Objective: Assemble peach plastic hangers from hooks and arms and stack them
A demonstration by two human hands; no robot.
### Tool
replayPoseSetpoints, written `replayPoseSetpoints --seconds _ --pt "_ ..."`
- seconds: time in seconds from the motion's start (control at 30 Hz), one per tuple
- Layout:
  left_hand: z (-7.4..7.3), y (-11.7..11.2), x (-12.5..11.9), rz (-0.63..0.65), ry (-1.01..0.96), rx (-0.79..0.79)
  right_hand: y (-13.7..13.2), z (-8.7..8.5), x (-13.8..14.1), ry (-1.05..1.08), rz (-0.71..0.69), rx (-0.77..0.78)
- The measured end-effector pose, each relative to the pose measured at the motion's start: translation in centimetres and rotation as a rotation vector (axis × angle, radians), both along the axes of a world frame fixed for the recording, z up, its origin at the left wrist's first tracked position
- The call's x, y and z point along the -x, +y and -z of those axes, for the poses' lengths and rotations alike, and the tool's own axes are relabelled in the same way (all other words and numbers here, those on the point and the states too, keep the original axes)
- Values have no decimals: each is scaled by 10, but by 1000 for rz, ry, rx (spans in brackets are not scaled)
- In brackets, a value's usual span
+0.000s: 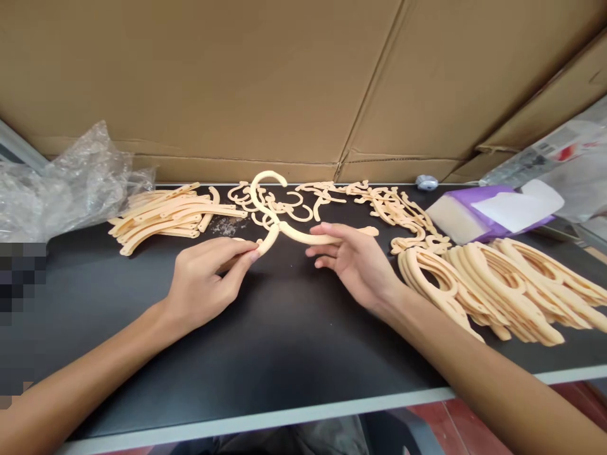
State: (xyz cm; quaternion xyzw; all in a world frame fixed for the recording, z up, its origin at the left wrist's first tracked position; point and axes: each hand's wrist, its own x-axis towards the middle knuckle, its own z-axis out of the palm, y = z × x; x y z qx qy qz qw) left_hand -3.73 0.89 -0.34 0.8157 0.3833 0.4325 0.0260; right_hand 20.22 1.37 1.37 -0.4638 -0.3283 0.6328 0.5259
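Above the middle of the black table, a cream plastic clothes hanger (303, 237) is held up between both hands, its curved hook pointing away from me. My left hand (208, 278) pinches its left arm between thumb and fingers. On the other side, my right hand (358, 262) has its thumb and index finger around the right arm, with the other fingers loosely spread. The tip of that right arm shows past the fingers. Behind the hanger lie several loose cream hooks (303, 212), partly hidden by it.
Long hanger arms (161, 218) are piled at left, beside crumpled clear plastic (80, 189). Small curved pieces (393, 205) lie at the back right. Folded hangers (502, 284) are stacked at right, near a purple tissue pack (493, 208). A cardboard wall (213, 82) stands behind.
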Motion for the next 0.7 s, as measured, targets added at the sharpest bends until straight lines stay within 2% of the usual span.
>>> replayPoseSetpoints --seconds 0.1,0.17,0.33,0.4,0.47,0.53,0.7 --pt "-1 2 2 -40 -4 2 3 0 -8 -156 182 -175" --pt "-1 4 4 -65 -11 0 2 0 -10 -333 217 -297" --pt "1 6 4 -80 -38 43 -12 5 -3 -1071 87 -737" --pt "2 5 5 -52 -13 61 -15 9 0 -1277 40 -887" --pt "4 5 5 -6 44 41 -16 13 -1 -1386 -33 -923" --pt "5 4 7 30 126 1 -14 16 -3 -1438 -92 -883" --pt "5 5 9 36 333 -60 -11 18 -5 -1526 -140 -769"
